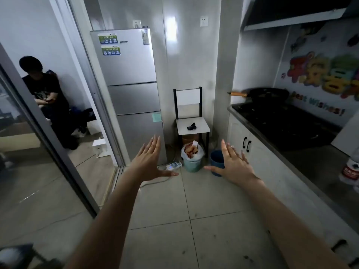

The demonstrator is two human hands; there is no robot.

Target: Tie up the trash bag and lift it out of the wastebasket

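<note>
A small pale green wastebasket (192, 165) stands on the tiled floor under a chair, lined with a white trash bag (200, 153) whose rim folds over the edge. Red and white wrappers stick out of the bag. My left hand (148, 160) is stretched forward with fingers spread, left of the basket and nearer to me. My right hand (232, 163) is likewise spread, to the basket's right. Both hands are empty and well short of the bag.
A white chair (191, 124) with a small black object on its seat stands over the basket. A blue bucket (216, 158) sits right of it, a power strip (173, 165) left. Fridge (132, 88) at left, counter with stove (279, 123) and wok at right. A person sits beyond the sliding door.
</note>
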